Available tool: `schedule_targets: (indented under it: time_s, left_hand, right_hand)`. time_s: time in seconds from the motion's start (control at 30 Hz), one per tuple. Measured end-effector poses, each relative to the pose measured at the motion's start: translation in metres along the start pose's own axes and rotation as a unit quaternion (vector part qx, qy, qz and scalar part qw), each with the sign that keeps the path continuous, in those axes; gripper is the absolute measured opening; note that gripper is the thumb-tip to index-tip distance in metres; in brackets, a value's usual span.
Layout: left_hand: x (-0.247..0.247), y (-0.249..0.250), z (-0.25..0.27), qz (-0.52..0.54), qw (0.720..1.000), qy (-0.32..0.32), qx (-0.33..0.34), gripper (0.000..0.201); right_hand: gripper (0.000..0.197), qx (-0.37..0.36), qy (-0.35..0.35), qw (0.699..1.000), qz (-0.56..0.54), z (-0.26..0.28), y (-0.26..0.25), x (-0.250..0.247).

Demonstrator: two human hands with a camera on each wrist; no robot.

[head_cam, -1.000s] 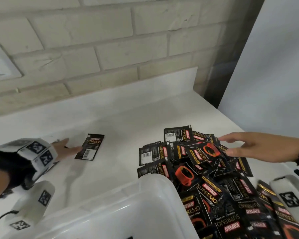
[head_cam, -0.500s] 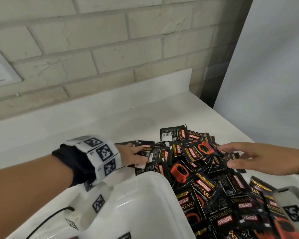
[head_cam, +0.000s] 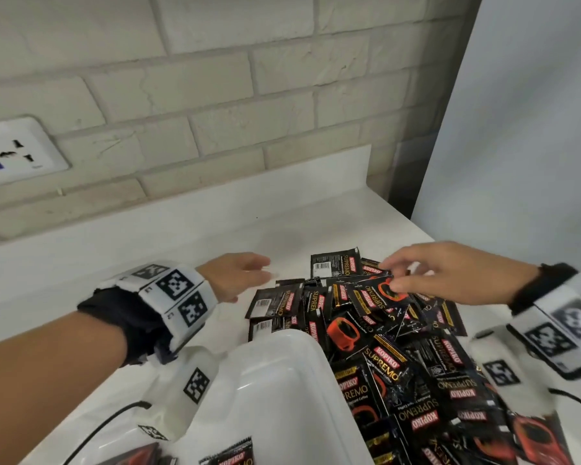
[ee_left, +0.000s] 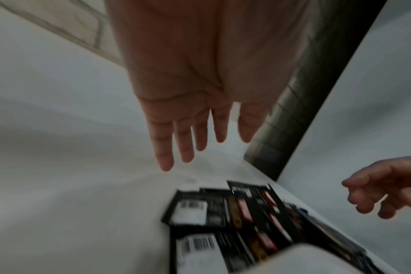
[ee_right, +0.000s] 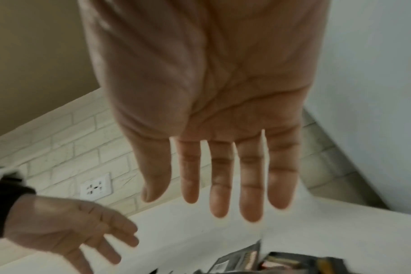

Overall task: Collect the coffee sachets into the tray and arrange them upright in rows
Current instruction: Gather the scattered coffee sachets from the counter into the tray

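Sachets point(head_cam: 376, 333) are heaped flat on the desk point(head_cam: 188, 250) beside the tray point(head_cam: 282, 374), both hands, left point(head_cam: 239, 275) and right point(head_cam: 450, 273), are held empty with fingers spread above them, and small same-facing stacks are best gathered before being stood upright.

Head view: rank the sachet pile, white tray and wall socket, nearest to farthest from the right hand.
1. Sachet pile: directly under the right hand, whose fingertips are at its top.
2. White tray: nearer the camera and left of that hand, rim against the pile.
3. Wall socket: far left, up on the brick wall.
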State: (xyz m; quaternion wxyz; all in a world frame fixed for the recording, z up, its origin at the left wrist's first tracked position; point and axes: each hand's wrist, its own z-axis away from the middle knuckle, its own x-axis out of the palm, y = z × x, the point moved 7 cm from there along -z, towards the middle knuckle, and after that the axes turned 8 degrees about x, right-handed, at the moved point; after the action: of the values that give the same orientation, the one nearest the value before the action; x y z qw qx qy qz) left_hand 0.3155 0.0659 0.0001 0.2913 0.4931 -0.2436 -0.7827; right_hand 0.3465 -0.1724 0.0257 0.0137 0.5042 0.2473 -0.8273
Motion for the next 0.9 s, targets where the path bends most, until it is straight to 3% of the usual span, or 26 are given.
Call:
schedule_targets:
  time_s: [0.13,0.2,0.37,0.5,0.7,0.9]
  left_hand:
    - [-0.031,-0.02,0.016,0.02,0.997,0.074,-0.016,0.041]
    - [-0.037,-0.032,0.026,0.014,0.996,0.076,-0.04,0.039]
    - [-0.016,-0.053,0.039,-0.022,0.995,-0.02,-0.097,0.042]
    - [0.002,-0.056,0.034,-0.054,0.993,-0.06,-0.089,0.042]
    - [0.001,-0.056,0.02,-0.019,0.997,-0.032,-0.062,0.039]
    - [-0.015,-0.047,0.014,0.074,0.994,0.074,-0.022,0.042]
  right_hand:
    - [0.036,-0.057,0.009,0.994,0.089,-0.032,-0.053,0.006]
    - [0.049,-0.064,-0.016,0.99,0.127,-0.055,-0.075,0.021]
    - [0.079,-0.035,-0.07,0.972,0.221,-0.102,-0.104,0.063]
    - [0.089,-0.026,-0.1,0.969,0.223,-0.113,-0.113,0.082]
    - [0.049,-0.016,-0.11,0.985,0.13,-0.116,-0.115,0.069]
    - [0.03,0.01,-0.069,0.994,-0.086,-0.114,-0.093,0.042]
